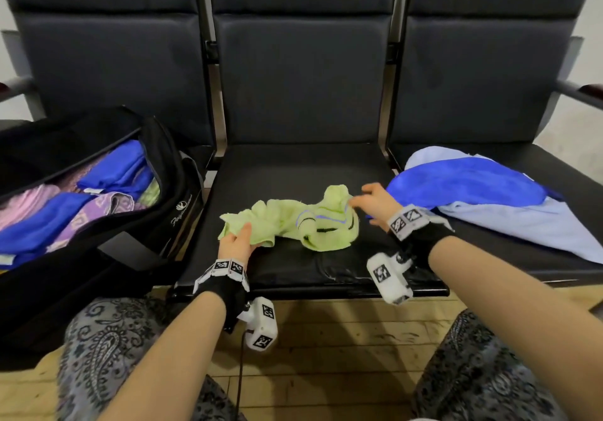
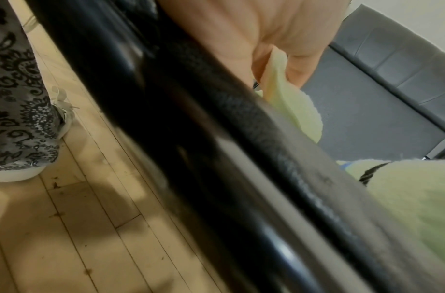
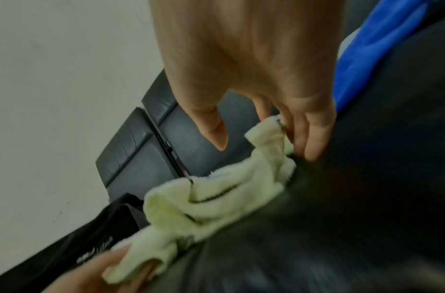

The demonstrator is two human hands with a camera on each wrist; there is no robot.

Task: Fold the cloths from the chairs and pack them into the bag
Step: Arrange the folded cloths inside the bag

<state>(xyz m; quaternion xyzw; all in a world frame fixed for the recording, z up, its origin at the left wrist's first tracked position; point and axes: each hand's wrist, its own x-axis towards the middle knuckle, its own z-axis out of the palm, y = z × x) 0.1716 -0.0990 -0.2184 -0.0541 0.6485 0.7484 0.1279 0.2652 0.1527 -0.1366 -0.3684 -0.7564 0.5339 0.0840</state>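
A crumpled light green towel (image 1: 293, 221) lies across the middle black seat (image 1: 293, 166). My left hand (image 1: 239, 239) pinches its left end between thumb and fingers; the left wrist view shows the towel (image 2: 301, 113) coming out of that left hand (image 2: 279, 45). My right hand (image 1: 368, 200) hovers at the towel's right end. In the right wrist view the right hand (image 3: 265, 138) has its fingers (image 3: 311, 138) straight down against the towel (image 3: 216, 202) and its thumb apart from it. The open black bag (image 1: 176, 172) stands on the left seat with folded blue, pink and purple cloths inside.
A bright blue cloth (image 1: 466, 182) lies over a pale blue one (image 1: 522, 224) on the right seat, just beyond my right wrist. Chair backs rise behind the seats. Below the seat edge are the wooden floor (image 1: 342, 355) and my patterned trouser legs.
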